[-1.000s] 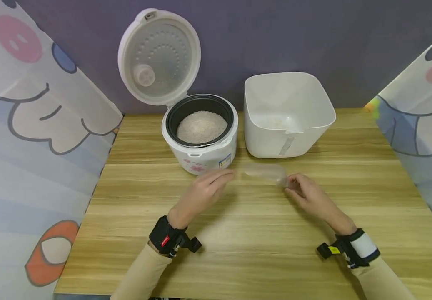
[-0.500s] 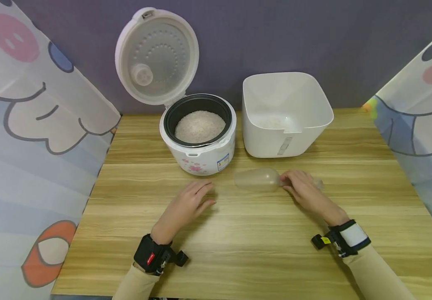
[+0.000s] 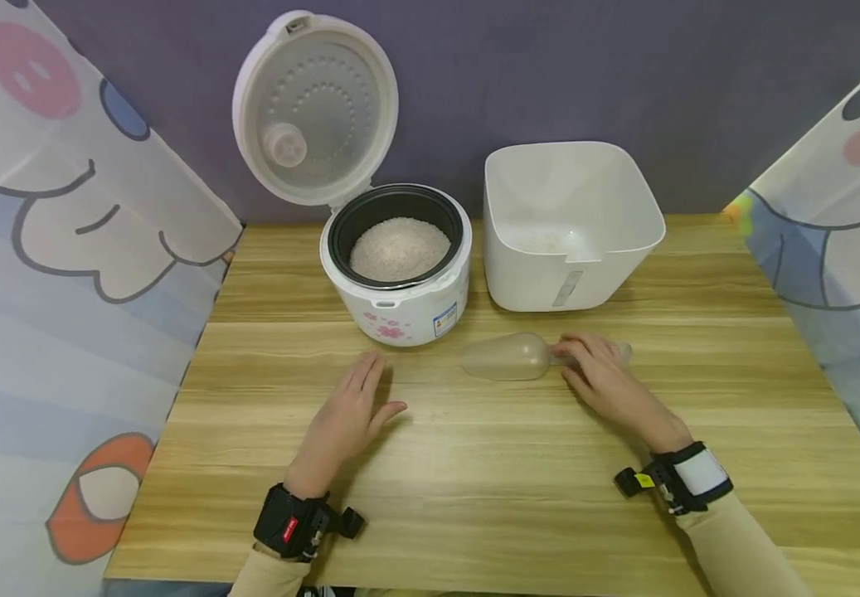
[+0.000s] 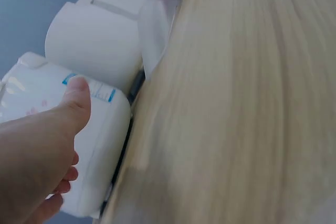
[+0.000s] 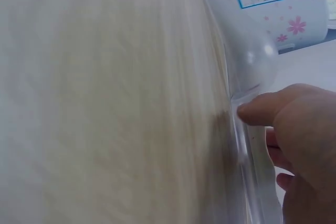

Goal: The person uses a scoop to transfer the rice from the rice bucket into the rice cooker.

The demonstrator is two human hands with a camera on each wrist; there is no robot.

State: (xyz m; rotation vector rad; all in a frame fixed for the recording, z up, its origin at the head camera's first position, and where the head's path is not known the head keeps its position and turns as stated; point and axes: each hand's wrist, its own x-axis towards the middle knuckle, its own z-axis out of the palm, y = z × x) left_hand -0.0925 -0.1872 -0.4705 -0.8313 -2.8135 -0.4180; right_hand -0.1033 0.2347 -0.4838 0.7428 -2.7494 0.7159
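Observation:
A clear plastic scoop (image 3: 507, 358) lies along the wooden table in front of a white bin (image 3: 537, 282). My right hand (image 3: 609, 381) holds it by the handle; in the right wrist view the thumb sits at the neck of the scoop (image 5: 244, 59), with fingers on the far side. My left hand (image 3: 336, 427) is over the table, fingers straight and thumb spread, holding nothing. Just beyond its fingertips stands a white rice cooker (image 3: 407, 319) with pink flowers, its lid (image 3: 321, 116) raised. White rice (image 3: 401, 249) fills part of the black inner pot.
The bin, to the right of the cooker, has a few pale grains on its floor. A dark wall (image 3: 564, 75) rises behind both containers, and cartoon-printed curtains (image 3: 101, 348) border the table (image 3: 489, 514) on either side.
My right hand has lowered the scoop onto the table, and its bowl has shifted slightly left and nearer. My left hand has drawn back left from beside the scoop, thumb spreading.

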